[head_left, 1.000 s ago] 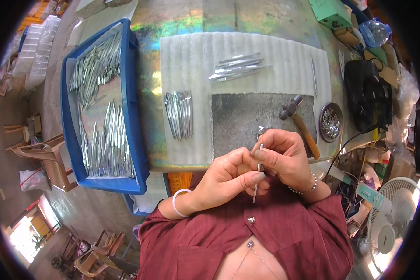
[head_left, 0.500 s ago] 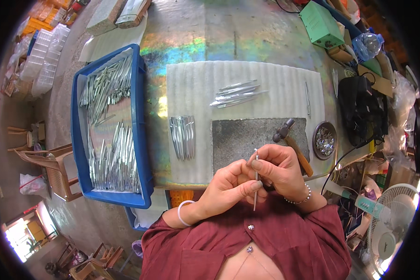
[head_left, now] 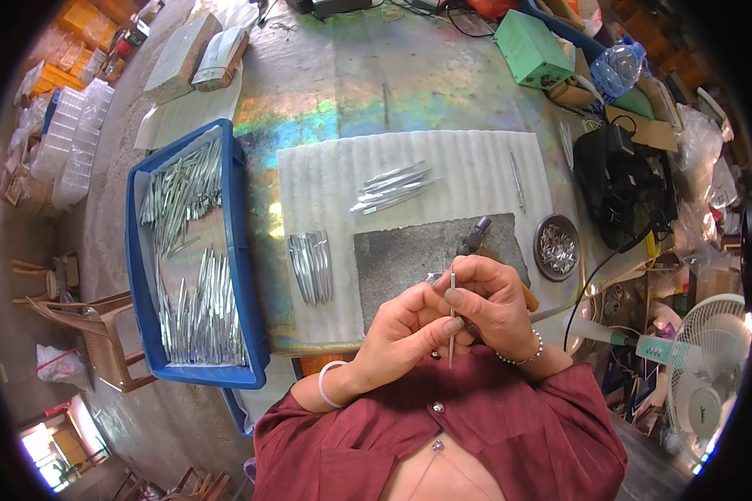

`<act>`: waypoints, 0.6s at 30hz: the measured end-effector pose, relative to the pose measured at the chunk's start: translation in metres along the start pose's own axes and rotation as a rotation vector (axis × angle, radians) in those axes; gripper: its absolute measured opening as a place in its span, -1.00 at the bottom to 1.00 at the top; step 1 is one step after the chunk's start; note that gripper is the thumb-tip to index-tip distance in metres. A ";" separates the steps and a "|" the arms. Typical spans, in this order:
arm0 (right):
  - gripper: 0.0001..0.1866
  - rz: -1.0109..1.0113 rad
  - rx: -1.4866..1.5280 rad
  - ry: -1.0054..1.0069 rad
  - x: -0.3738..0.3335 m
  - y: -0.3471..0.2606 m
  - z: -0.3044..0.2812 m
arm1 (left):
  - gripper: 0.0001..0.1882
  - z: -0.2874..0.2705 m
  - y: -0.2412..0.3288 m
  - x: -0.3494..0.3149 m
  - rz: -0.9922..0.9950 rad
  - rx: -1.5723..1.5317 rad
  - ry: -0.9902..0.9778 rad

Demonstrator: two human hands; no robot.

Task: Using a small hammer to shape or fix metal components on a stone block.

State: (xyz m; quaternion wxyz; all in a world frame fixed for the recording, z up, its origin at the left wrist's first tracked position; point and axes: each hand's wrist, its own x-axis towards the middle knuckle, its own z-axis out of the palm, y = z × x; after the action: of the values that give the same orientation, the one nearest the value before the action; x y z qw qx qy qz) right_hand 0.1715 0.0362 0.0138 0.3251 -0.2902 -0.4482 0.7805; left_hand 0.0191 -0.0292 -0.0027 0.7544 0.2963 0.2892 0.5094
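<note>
The thin metal rod (head_left: 451,346) is in front of the chest, one end toward the body. Against half a second ago, it remains in both hands, while the right hand (head_left: 493,305) covers more of the hammer (head_left: 475,237); handling of the rod is judged still in progress. The left hand (head_left: 405,326) pinches its lower part, thumb uppermost, fingers curled; the right pinches above, both hands nearly touching. The hammer's head rests on the dark grey mat (head_left: 397,255).

The grey desk (head_left: 342,100) has a rainbow sheen and carries a white sheet (head_left: 468,159), with a blue tray (head_left: 241,250) at left and a green box (head_left: 530,52) and black bag (head_left: 622,188) at right.
</note>
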 end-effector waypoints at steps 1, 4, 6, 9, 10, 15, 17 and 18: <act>-0.89 -0.004 -0.001 0.004 -0.001 0.000 -0.001 | -0.91 0.001 0.000 0.000 -0.016 -0.009 -0.002; -0.90 -0.033 0.009 0.033 -0.003 0.002 -0.002 | -0.91 0.005 0.002 0.002 -0.047 -0.031 0.001; -0.90 -0.032 -0.028 0.038 -0.004 0.002 -0.003 | -0.91 0.007 0.003 0.002 -0.061 -0.046 0.008; -0.91 -0.037 -0.019 0.038 -0.005 0.001 -0.003 | -0.91 0.009 0.002 0.002 -0.072 -0.061 0.019; -0.91 -0.036 -0.017 0.039 -0.005 0.001 -0.003 | -0.91 0.008 0.002 0.001 -0.079 -0.044 0.020; -0.90 -0.025 0.030 0.025 -0.006 0.002 -0.005 | -0.90 0.008 0.000 0.002 -0.072 -0.027 0.010; -0.90 -0.034 0.015 0.023 -0.006 0.001 -0.005 | -0.90 0.009 0.000 0.003 -0.048 -0.014 -0.002; -0.88 -0.045 -0.002 0.020 -0.006 0.001 -0.005 | -0.90 0.009 -0.001 0.003 -0.049 -0.015 -0.002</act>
State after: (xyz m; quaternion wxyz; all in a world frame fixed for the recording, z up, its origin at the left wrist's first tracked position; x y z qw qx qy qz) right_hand 0.1785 0.0334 0.0115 0.3466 -0.2880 -0.4520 0.7698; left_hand 0.0270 -0.0281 0.0021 0.7692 0.2839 0.2918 0.4925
